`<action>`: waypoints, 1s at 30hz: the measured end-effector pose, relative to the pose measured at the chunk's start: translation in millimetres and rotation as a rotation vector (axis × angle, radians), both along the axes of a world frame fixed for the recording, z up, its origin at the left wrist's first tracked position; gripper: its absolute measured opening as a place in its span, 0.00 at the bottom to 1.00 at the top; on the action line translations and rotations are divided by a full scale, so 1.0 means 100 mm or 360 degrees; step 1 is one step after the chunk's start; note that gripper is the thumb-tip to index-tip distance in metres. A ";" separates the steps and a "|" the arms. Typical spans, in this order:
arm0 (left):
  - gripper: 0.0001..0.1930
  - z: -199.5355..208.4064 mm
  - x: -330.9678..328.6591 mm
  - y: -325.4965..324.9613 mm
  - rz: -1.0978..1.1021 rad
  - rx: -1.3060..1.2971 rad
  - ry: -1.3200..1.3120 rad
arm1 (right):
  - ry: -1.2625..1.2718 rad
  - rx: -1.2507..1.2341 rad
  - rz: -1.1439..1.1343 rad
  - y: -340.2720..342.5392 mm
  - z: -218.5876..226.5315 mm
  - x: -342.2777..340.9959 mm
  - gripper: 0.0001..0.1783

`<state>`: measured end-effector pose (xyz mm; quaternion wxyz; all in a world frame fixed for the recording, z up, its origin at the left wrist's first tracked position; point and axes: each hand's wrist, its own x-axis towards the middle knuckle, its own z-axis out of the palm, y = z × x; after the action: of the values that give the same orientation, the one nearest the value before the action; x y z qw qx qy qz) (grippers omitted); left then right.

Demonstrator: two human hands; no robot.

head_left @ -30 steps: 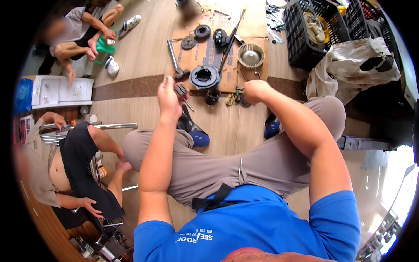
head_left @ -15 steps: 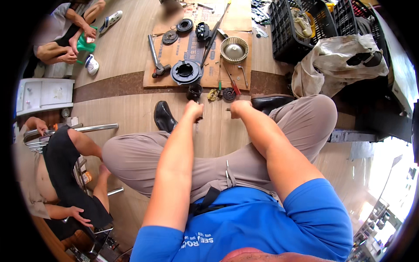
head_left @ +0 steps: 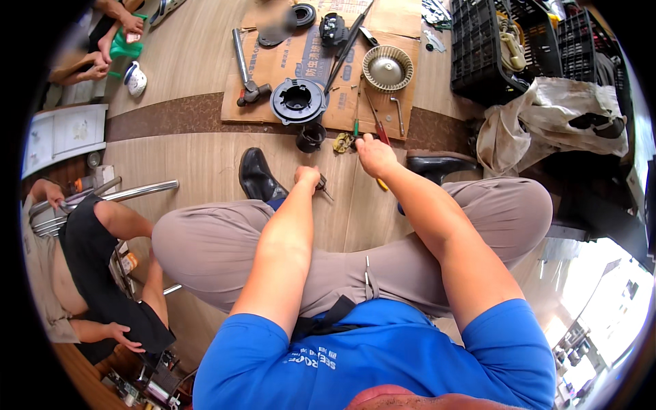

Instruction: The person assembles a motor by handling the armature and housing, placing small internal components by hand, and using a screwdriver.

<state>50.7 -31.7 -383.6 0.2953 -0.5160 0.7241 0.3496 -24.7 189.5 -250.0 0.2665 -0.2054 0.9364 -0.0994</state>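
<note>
My left hand (head_left: 307, 176) is closed around a small dark part with a thin metal shaft (head_left: 326, 188), held low over the floor between my boots. My right hand (head_left: 374, 156) reaches forward with bent fingers over the small dark round part. What its fingers hold is hidden, though a yellow tool end (head_left: 381, 184) shows beneath it. Just ahead are a yellowish metal piece (head_left: 342, 143), a red-handled tool (head_left: 381, 130) and a green-handled screwdriver (head_left: 356, 126). A black cup-shaped part (head_left: 311, 138) stands ahead of my left hand, touching or close to the black round housing (head_left: 298, 100).
On the cardboard (head_left: 273, 68) lie a hammer (head_left: 242, 68), a finned blower wheel (head_left: 388, 68), a black motor-like part (head_left: 333, 30) and a hex key (head_left: 398, 116). Black crates (head_left: 478, 61) and a stained cloth (head_left: 526, 130) stand right. People sit at the left, one beside a metal-framed chair (head_left: 147, 190).
My right hand has moved forward to the small round part, and a yellow tool end now shows below it. The left hand stays low with the shafted part. My view has shifted slightly.
</note>
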 end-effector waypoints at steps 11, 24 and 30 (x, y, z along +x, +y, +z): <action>0.35 0.77 -0.23 -0.06 0.1126 0.0390 0.0264 | -0.0151 -0.0010 0.0500 -0.09 0.19 -0.13 0.09; 0.48 1.20 -0.46 -0.04 0.1384 0.1359 0.0039 | 0.0419 0.0147 0.1022 0.53 2.44 0.08 0.05; 0.58 1.66 -0.43 0.58 0.0747 0.1709 -0.0141 | 0.0544 0.0154 0.0833 0.73 3.20 0.38 0.03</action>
<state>7.5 26.2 -218.0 0.4600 -0.4546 0.2990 0.7016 13.2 262.8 70.2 0.1312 -0.4403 0.8866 0.0533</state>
